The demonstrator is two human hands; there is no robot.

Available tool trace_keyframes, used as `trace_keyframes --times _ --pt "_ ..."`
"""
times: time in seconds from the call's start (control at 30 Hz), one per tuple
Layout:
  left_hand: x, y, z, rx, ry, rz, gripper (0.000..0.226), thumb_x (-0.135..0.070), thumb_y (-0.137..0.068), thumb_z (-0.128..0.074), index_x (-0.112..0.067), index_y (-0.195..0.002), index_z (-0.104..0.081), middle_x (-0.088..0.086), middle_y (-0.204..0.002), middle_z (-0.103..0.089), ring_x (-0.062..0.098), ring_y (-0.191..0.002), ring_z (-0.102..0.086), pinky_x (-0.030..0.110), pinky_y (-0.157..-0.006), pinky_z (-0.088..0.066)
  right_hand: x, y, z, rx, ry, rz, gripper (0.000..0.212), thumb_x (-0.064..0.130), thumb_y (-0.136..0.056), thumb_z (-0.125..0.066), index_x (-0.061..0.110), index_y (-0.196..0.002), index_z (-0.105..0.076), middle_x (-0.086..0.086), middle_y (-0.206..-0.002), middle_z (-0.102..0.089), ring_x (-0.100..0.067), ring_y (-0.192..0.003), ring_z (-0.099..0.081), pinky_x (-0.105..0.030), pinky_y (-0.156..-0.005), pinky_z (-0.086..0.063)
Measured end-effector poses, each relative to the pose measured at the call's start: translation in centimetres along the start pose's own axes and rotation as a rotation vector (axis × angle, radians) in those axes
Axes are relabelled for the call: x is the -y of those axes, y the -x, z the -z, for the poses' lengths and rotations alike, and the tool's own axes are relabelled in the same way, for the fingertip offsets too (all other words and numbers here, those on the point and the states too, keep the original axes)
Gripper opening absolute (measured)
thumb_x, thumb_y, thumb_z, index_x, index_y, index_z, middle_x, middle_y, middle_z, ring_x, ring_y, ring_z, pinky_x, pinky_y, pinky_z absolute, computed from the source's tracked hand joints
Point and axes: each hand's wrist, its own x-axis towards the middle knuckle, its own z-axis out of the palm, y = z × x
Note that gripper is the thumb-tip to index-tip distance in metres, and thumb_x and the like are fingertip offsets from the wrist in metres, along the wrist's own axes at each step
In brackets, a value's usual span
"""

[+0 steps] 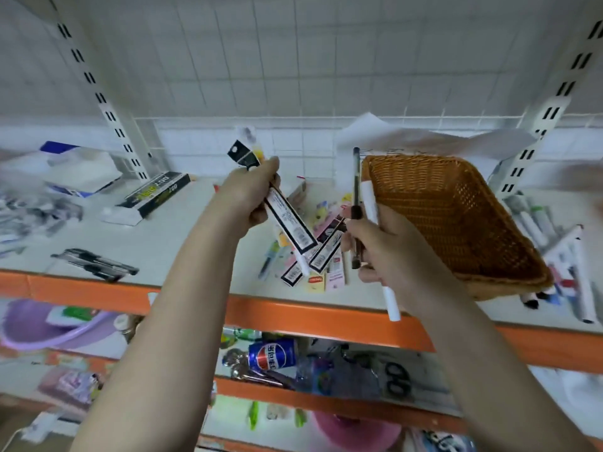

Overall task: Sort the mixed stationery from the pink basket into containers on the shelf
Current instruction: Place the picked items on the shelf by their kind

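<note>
Left hand (249,194) fingers clamped on 1 black packet (287,216). Right hand (388,252) fingers clamped on 2 pens: 1 dark (356,203), 1 white (372,207). 1 wicker basket (456,216) tilted on shelf (182,243); stationery pile (313,252) beside it, count unclear.

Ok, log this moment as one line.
left hand: holds black packets | right hand: holds dark pen, white marker | wicker basket: tilted on shelf
</note>
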Motion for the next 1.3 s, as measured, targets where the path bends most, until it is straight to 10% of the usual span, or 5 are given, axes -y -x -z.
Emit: trace_keyframes --times 0.23,0.63,0.93,1.13,1.3 --pt "2.1 -2.1 -4.8 0.16 -0.303 0.006 0.02 -0.027 -0.088 -0.057 -0.009 -0.08 -0.06 0.012 -0.073 -0.061 0.024 -0.06 -0.053 0.029 -0.06 -0.041 0.8 -2.4 -0.6 -0.09 0.003 -0.019 0.014 0.016 -0.095 -0.047 0.021 -0.086 -0.056 0.0 -0.073 -0.062 -0.005 -0.055 -0.045 -0.015 -0.04 -0.033" --pt "1.0 -0.4 -0.2 0.357 0.636 -0.264 0.03 -0.023 -0.099 -0.043 -0.016 -0.073 -0.057 -0.004 -0.064 -0.053 0.01 -0.052 -0.05 0.022 -0.055 -0.047 3.0 -5.6 -3.6 0.109 0.37 0.021 0.041 0.039 -0.099 -0.038 0.005 -0.097 -0.06 -0.005 -0.069 -0.054 -0.016 -0.058 -0.052 -0.02 -0.053 -0.044" --pt "1.6 -2.2 -1.3 0.082 0.287 0.022 0.015 -0.018 -0.091 -0.05 -0.014 -0.078 -0.056 0.007 -0.07 -0.051 0.017 -0.054 -0.05 0.026 -0.061 -0.044 2.1 -4.9 -2.4 -0.038 0.227 -0.014 0.023 0.029 -0.094 -0.053 0.016 -0.076 -0.057 0.004 -0.061 -0.053 -0.001 -0.04 -0.048 -0.015 -0.042 -0.04" --pt "3.0 -1.5 -3.9 0.249 -0.815 0.019 0.069 -0.056 -0.089 -0.051 -0.001 -0.13 -0.044 0.021 -0.122 -0.05 0.032 -0.109 -0.054 0.034 -0.086 -0.043 2.1 -4.9 -0.4 -0.175 0.118 -0.049 0.022 0.025 -0.091 -0.054 0.012 -0.074 -0.059 -0.001 -0.061 -0.056 -0.009 -0.05 -0.05 -0.018 -0.043 -0.039" --pt "-0.1 0.1 -3.7 0.065 -0.359 -0.284 0.054 -0.052 -0.098 -0.031 -0.013 -0.131 -0.049 0.009 -0.126 -0.053 0.023 -0.108 -0.055 0.032 -0.083 -0.041 2.3 -3.7 -0.1 0.065 0.287 -0.051 0.025 0.022 -0.091 -0.056 0.013 -0.067 -0.056 0.001 -0.058 -0.056 -0.012 -0.056 -0.053 -0.017 -0.046 -0.042"
